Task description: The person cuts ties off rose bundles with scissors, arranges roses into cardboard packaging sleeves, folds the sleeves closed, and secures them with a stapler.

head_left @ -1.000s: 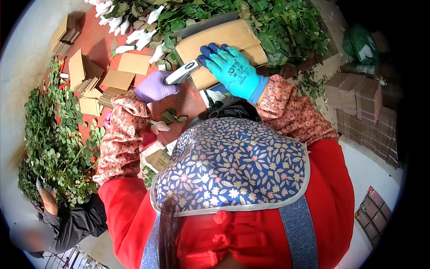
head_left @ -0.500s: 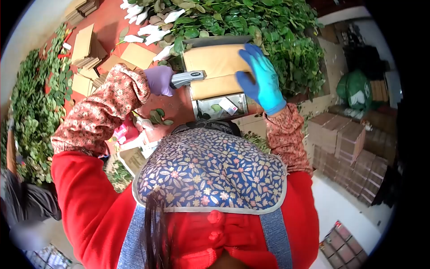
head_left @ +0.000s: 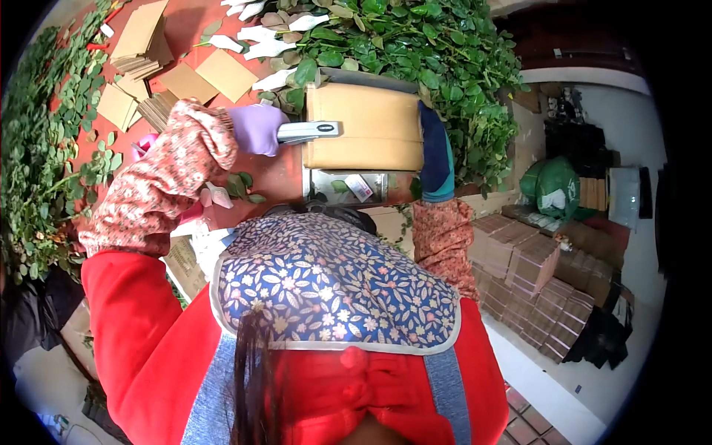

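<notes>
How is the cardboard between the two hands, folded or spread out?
Folded: the cardboard has a line across its top, where one flap seems to overlap the other.

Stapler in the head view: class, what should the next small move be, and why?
Probably squeeze the stapler with the left hand: its nose overlaps the left side of the folded cardboard, and the right hand lies along the opposite edge.

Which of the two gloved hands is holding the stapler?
The left hand, in purple, holds the stapler; the right hand, in blue, is at the edge of the cardboard.
</notes>
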`<state>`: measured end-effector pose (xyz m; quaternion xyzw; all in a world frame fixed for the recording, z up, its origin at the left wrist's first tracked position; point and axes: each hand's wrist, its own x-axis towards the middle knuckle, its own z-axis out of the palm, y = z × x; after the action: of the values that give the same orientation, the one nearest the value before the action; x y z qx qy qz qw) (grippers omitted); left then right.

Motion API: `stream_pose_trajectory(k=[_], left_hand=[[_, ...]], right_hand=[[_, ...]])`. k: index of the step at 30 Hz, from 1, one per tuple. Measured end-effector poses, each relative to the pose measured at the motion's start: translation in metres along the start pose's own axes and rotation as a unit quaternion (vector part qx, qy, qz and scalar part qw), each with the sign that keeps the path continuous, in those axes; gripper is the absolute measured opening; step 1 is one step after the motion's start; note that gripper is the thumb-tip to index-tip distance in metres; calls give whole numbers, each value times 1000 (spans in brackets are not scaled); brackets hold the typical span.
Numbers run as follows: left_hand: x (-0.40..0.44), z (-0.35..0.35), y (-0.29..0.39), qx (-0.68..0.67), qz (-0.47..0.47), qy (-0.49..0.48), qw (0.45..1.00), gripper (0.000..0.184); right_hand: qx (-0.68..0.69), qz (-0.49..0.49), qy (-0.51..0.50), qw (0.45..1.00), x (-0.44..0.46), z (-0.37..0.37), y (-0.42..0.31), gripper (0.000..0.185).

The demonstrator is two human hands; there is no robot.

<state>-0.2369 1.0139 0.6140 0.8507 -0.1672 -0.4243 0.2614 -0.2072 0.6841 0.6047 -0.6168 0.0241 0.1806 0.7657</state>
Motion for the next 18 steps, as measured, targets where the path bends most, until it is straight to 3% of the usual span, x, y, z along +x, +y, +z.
stream_pose_trajectory(k=[2, 4, 6, 8, 10, 11, 12, 15, 18], left_hand=[[-12, 8, -21, -22, 31, 3, 999, 44], [-34, 15, -27, 9, -12, 20, 1000, 51], [-48, 32, -33, 2, -36, 47, 998, 46], [-54, 63, -39, 73, -10, 139, 988, 38], [-53, 87, -29, 50, -46, 163, 984, 45], [-52, 106, -19, 163, -10, 270, 949, 47], [-46, 119, -12, 228, -47, 291, 928, 47], [-26, 156, -1, 298, -75, 354, 883, 47], [-10, 170, 8, 256, -97, 408, 871, 51]], right_hand=[[-70, -30, -10, 997, 1, -14, 16, 50], [-195, -96, -18, 976, 0, -28, 31, 51], [-187, -92, -13, 978, 4, -38, 35, 50], [-177, -87, -5, 980, 11, -46, 39, 48], [-172, -78, -6, 982, 18, -42, 43, 46], [-79, 36, 23, 996, 8, 2, 11, 43], [-85, 41, 14, 995, 7, 8, 6, 43], [-13, 107, 47, 993, 18, 10, 3, 41], [-52, 134, 62, 988, 15, 6, 0, 43]])
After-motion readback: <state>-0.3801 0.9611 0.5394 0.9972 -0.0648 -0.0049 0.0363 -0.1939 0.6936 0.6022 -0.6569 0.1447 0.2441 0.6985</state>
